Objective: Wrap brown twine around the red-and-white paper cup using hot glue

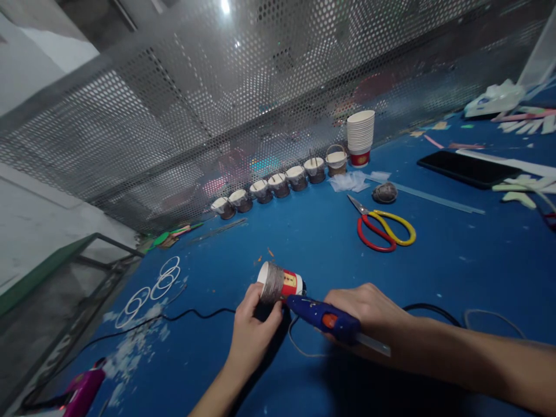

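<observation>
My left hand (256, 321) grips a paper cup (273, 282) lying on its side, its white mouth facing left. Grey-brown yarn is wound round the cup's rim half; a red band with a yellow label shows toward the base. My right hand (362, 307) is closed around a blue hot glue gun (324, 317), whose nozzle meets the cup near the edge of the wound yarn. A clear glue stick (373, 343) sticks out of the gun's back. From the cup a loose strand of yarn (299, 347) curls over the blue table.
Several wrapped cups (280, 186) line the back by a perforated metal screen (208, 110), beside a stack of paper cups (360, 136). Scissors (384, 229), a yarn ball (384, 192) and a phone (469, 168) lie right. White rings (165, 281) and a black cord (191, 313) lie left.
</observation>
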Tool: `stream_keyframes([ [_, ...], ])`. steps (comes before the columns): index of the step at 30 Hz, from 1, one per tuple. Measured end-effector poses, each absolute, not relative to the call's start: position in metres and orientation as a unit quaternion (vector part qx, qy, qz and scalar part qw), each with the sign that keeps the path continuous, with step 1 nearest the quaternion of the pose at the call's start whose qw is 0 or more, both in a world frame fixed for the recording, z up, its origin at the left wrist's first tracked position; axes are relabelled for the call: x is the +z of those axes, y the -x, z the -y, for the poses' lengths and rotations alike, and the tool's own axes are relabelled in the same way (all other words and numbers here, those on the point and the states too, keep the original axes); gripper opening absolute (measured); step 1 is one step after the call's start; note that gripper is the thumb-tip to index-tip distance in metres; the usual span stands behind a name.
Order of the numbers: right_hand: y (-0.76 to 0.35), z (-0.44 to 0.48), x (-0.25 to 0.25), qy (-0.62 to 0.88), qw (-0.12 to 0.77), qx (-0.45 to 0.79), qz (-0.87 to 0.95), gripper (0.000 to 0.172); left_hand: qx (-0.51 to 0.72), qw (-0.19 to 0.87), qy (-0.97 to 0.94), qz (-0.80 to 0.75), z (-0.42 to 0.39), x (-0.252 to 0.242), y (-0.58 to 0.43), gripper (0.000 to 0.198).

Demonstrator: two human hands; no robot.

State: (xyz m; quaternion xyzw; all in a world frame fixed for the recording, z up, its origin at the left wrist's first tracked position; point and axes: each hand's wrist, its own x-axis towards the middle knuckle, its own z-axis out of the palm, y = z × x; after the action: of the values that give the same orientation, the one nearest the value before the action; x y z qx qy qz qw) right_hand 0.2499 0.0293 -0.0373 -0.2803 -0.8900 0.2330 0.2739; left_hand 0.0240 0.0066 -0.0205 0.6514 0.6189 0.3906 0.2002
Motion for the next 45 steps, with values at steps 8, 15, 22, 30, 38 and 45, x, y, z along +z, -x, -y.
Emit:
stream_keyframes([
  [8,-0.250,-0.030,-0.039,0.287,0.285,0.231,0.885,0.009,0.391,0.202,-0.661,-0.608,-0.006,-0.019,-0.024,0.010],
  [15,-0.250,-0.031,-0.030,0.335,0.282,0.287,0.852,0.018,0.401,0.214,-0.652,-0.607,-0.007,-0.021,-0.019,0.010],
  [22,-0.250,-0.029,-0.026,0.317,0.277,0.283,0.862,0.018,0.403,0.217,-0.648,-0.609,-0.007,-0.021,-0.018,0.012],
  [30,-0.249,-0.031,-0.022,0.381,0.256,0.297,0.837,0.022,0.406,0.203,-0.668,-0.590,-0.007,-0.020,-0.017,0.008],
  [38,-0.251,-0.030,-0.021,0.406,0.249,0.287,0.831,0.027,0.408,0.185,-0.685,-0.574,-0.008,-0.026,-0.012,0.010],
  [45,-0.252,-0.027,-0.025,0.330,0.275,0.267,0.863,0.023,0.398,0.154,-0.723,-0.543,-0.009,-0.025,-0.012,0.009],
])
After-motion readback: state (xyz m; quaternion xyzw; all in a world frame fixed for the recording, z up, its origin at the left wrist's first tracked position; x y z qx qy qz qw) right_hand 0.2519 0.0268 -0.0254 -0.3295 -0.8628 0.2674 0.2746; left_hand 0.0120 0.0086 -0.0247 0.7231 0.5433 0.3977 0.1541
